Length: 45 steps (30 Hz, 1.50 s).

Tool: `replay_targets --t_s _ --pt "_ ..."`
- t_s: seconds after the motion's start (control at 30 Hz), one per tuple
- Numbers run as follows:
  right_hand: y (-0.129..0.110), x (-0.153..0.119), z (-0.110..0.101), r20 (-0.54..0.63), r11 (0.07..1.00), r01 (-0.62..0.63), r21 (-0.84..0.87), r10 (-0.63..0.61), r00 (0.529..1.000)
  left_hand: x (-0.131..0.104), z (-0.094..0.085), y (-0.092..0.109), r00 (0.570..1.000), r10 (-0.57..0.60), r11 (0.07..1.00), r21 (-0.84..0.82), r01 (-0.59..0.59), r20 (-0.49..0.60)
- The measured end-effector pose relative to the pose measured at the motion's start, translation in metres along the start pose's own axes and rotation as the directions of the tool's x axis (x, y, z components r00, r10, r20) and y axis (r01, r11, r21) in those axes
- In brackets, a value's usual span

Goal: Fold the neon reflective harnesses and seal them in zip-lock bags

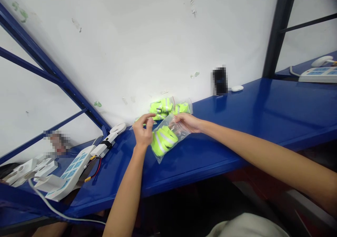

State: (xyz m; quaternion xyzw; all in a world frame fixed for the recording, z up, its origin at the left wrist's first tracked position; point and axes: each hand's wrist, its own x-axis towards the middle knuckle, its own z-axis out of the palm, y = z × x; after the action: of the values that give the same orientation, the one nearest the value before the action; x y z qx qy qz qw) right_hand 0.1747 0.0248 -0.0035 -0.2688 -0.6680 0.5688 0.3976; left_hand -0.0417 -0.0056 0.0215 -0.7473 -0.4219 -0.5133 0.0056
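A clear plastic bag with a rolled yellow-green reflective strap inside hangs tilted above the blue table. My right hand pinches the bag near its upper right part. At the bag's left side is my left hand, its thumb and index finger apart, with nothing visible between them. Whether its palm side touches the bag cannot be made out. Just behind, more bagged yellow-green straps are piled against the wall.
On the blue table a dark pixelated object and a white case stand by the wall. To the left are a white fan, a power strip and cables. Blue metal frames rise at both sides.
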Motion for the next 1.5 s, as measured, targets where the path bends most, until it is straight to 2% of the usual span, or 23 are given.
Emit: replay_targets --t_s 0.03,0.07,0.1,0.13,0.2,0.23,0.27,0.3,0.37,0.47,0.57,0.7,0.87,1.07,1.17,1.5 --pt "-0.001 -0.001 0.002 0.078 0.992 -0.069 0.107 0.061 0.995 0.004 -0.003 -0.004 0.998 -0.061 0.997 -0.042 0.06 -0.031" --pt "-0.001 -0.003 0.003 0.159 0.964 -0.165 0.208 0.133 0.978 0.007 -0.004 -0.009 0.991 -0.13 0.987 -0.095 0.128 -0.014" --pt "-0.001 -0.003 0.004 0.216 0.935 -0.24 0.261 0.186 0.959 0.009 -0.002 -0.013 0.977 -0.204 0.966 -0.148 0.21 0.058" --pt "0.0 -0.004 0.005 0.236 0.926 -0.274 0.26 0.215 0.948 0.01 0.001 -0.017 0.945 -0.275 0.934 -0.184 0.306 0.176" --pt "0.003 -0.004 0.005 0.215 0.944 -0.272 0.186 0.231 0.949 0.008 0.011 -0.024 0.82 -0.365 0.865 -0.163 0.474 0.442" --pt "0.005 -0.003 0.004 0.194 0.96 -0.246 0.134 0.219 0.956 0.006 0.017 -0.026 0.756 -0.378 0.85 -0.123 0.512 0.534" --pt "0.007 -0.002 0.002 0.18 0.973 -0.216 0.077 0.2 0.963 0.004 0.022 -0.028 0.714 -0.376 0.849 -0.088 0.521 0.59" --pt "0.009 -0.001 -0.002 0.175 0.981 -0.191 0.017 0.185 0.967 0.001 0.027 -0.03 0.696 -0.365 0.857 -0.069 0.511 0.618" --pt "0.013 0.002 -0.01 0.157 0.98 -0.158 -0.121 0.176 0.972 -0.004 0.034 -0.032 0.71 -0.326 0.872 -0.091 0.48 0.624" --pt "0.018 0.006 -0.023 0.053 0.936 -0.11 -0.335 0.135 0.989 -0.008 0.04 -0.034 0.743 -0.285 0.852 -0.194 0.486 0.606" --pt "0.021 0.008 -0.029 -0.026 0.893 -0.084 -0.442 0.081 0.996 -0.01 0.046 -0.038 0.763 -0.289 0.817 -0.267 0.511 0.578" --pt "0.021 0.008 -0.028 -0.043 0.89 -0.081 -0.449 0.068 0.997 -0.013 0.053 -0.046 0.788 -0.31 0.767 -0.35 0.538 0.532" --pt "0.018 0.008 -0.027 -0.036 0.879 -0.05 -0.475 0.037 0.999 -0.015 0.056 -0.048 0.781 -0.335 0.741 -0.364 0.564 0.528" --pt "0.016 0.009 -0.027 -0.023 0.858 -0.032 -0.513 0.023 0.999 -0.015 0.056 -0.041 0.838 -0.247 0.788 -0.403 0.466 0.487" --pt "0.016 0.009 -0.026 -0.024 0.86 -0.03 -0.51 0.021 1.0 -0.015 0.057 -0.04 0.853 -0.216 0.799 -0.416 0.434 0.475" --pt "0.014 0.007 -0.026 -0.097 0.883 -0.098 -0.459 0.059 0.993 -0.016 0.058 -0.039 0.824 -0.238 0.785 -0.397 0.475 0.514"
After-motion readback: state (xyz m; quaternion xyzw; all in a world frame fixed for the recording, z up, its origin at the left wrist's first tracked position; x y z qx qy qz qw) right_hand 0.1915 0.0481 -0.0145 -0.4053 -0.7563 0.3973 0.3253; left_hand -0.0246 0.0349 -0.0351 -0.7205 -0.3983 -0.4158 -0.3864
